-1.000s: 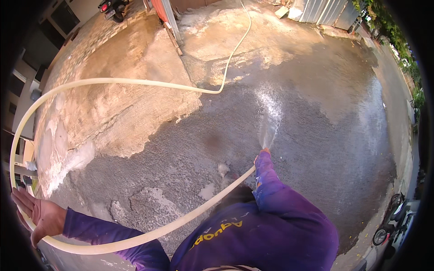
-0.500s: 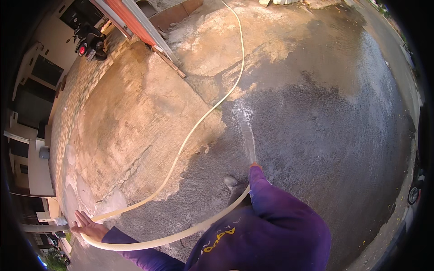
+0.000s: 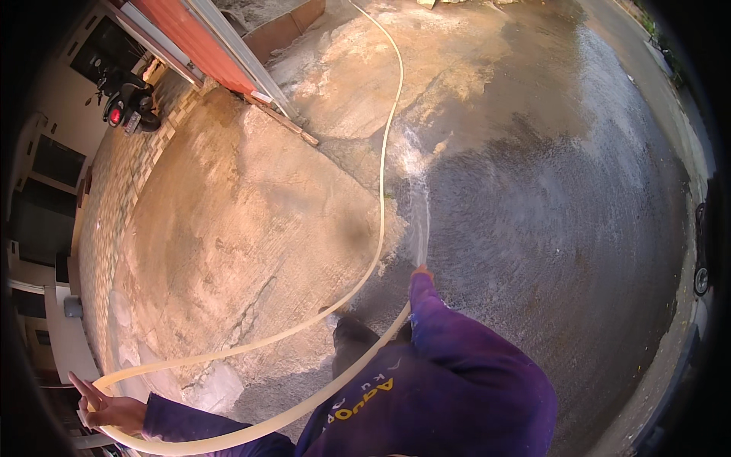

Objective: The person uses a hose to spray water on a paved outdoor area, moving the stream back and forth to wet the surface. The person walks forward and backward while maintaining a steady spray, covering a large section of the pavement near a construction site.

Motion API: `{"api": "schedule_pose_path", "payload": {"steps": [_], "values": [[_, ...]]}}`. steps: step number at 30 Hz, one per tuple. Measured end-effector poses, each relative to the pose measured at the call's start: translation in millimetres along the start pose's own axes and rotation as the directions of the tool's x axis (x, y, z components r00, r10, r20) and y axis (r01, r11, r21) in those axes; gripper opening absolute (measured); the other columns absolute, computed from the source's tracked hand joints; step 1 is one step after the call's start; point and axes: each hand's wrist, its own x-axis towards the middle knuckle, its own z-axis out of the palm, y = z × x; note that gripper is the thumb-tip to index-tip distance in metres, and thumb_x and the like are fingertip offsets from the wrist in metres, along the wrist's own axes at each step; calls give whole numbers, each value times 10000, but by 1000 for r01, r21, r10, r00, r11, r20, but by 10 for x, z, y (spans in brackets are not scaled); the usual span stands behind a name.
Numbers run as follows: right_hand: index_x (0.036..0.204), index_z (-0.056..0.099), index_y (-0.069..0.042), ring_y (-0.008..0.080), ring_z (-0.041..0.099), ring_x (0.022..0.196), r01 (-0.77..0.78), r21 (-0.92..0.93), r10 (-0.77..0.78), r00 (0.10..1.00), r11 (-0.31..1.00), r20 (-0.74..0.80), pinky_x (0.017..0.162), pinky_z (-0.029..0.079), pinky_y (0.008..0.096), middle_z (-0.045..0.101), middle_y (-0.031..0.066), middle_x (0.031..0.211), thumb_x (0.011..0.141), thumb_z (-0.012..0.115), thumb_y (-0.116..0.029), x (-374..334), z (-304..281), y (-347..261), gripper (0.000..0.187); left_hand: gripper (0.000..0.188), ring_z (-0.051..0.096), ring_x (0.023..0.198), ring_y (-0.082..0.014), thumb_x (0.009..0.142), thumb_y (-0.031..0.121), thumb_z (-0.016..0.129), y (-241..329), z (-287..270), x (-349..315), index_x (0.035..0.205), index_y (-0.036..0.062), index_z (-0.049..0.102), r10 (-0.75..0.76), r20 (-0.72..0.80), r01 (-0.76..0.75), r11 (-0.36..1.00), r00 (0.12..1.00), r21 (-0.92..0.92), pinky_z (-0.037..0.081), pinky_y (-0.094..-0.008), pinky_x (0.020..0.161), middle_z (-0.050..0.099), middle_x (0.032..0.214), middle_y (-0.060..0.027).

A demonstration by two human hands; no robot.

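Pale hose (image 3: 304, 407), looping from twelve o'clock through eight to the right hand (image 3: 422, 272), closed round its end near centre; water jet (image 3: 419, 209) toward twelve; left hand (image 3: 116, 411) at eight, fingers partly extended at the bend, grip unclear

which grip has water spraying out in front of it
The right grip, at the spraying end of the hose. The left grip is at the hose's bend, without spray.
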Motion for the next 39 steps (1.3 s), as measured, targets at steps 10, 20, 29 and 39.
{"api": "schedule_pose_path", "payload": {"steps": [10, 20, 29, 39], "values": [[1304, 711, -40, 397, 678, 1266, -102, 230, 104, 995, 968, 6, 1040, 544, 501, 698, 267, 1328, 1081, 425, -446, -997, 1470, -645, 544, 651, 554, 1416, -415, 1066, 700, 357, -1762, 808, 1281, 1147, 71, 507, 157, 109, -141, 980, 982, -137, 367, -520, 1267, 652, 1394, -299], [1316, 697, -17, 425, 639, 1311, 77, 1, -77, 995, 997, 57, 1096, 504, 509, 667, 261, 1391, 1068, 427, -489, -1490, 2565, -1068, 599, 636, 532, 1437, -401, 1099, 674, 281, -2983, 2060, 1343, 1116, 70, 480, -137, 461, 321, 881, 877, -348, 402, -477, 1258, 634, 1391, -332], [1326, 693, -86, 408, 668, 1278, -95, 109, 90, 995, 989, 49, 1067, 527, 516, 698, 236, 1352, 1072, 435, -457, -1473, 2757, -1878, 518, 738, 543, 1430, -377, 1102, 626, 406, -3569, 2935, 618, 1394, -52, 380, -551, 503, 663, 746, 666, -60, 411, -432, 1256, 584, 1453, -336], [1333, 675, -138, 412, 672, 1268, 132, -274, -71, 973, 953, 221, 1029, 566, 528, 707, 195, 1353, 1062, 499, -281, -1296, 3423, -2553, 354, 909, 534, 1437, -377, 1082, 608, 491, -4314, 3210, 700, 1576, -116, 249, -657, 513, 709, 694, 553, 124, 424, -431, 1239, 552, 1501, -313]]}}
